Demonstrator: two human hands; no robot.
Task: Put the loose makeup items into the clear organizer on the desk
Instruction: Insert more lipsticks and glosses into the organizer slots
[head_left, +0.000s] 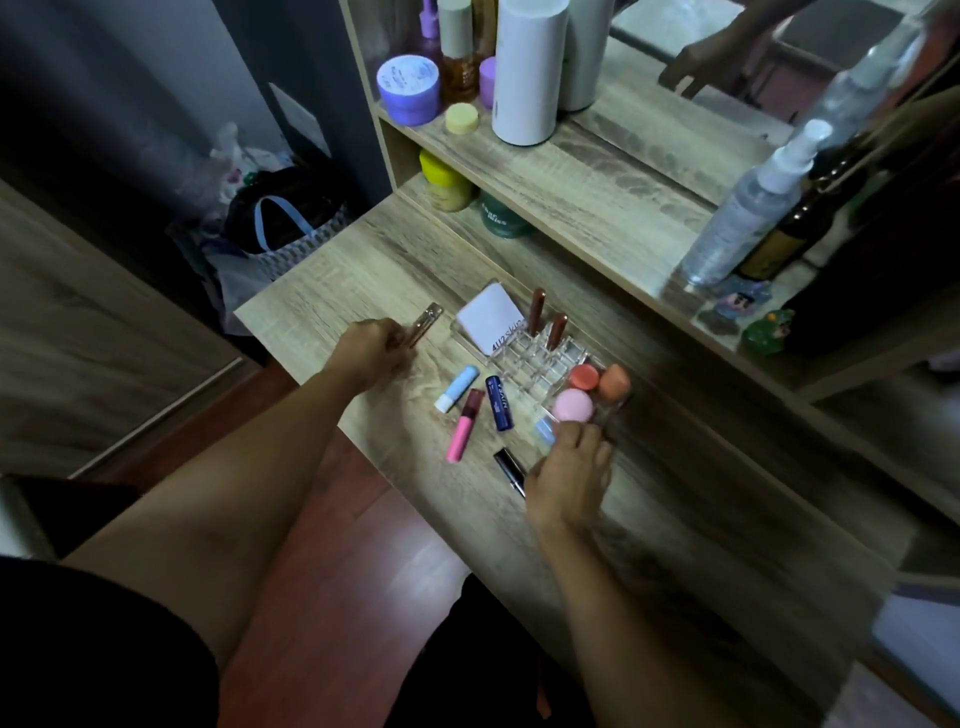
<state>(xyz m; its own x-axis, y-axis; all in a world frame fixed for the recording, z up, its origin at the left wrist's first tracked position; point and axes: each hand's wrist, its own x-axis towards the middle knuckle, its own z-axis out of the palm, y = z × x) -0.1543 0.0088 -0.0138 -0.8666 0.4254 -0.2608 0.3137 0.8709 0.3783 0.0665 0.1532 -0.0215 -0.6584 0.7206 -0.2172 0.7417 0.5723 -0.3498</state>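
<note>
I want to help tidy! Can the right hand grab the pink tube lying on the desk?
Probably yes. The pink tube lies uncovered just left of the right hand, though its fingers seem busy with a small blue item.

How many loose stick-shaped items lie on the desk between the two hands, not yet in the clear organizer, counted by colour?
Light blue with white cap: 1, the light blue stick
Pink with dark red cap: 1, the pink tube
Dark blue: 1, the dark blue stick
Black: 1, the black tube
Total: 4
</note>
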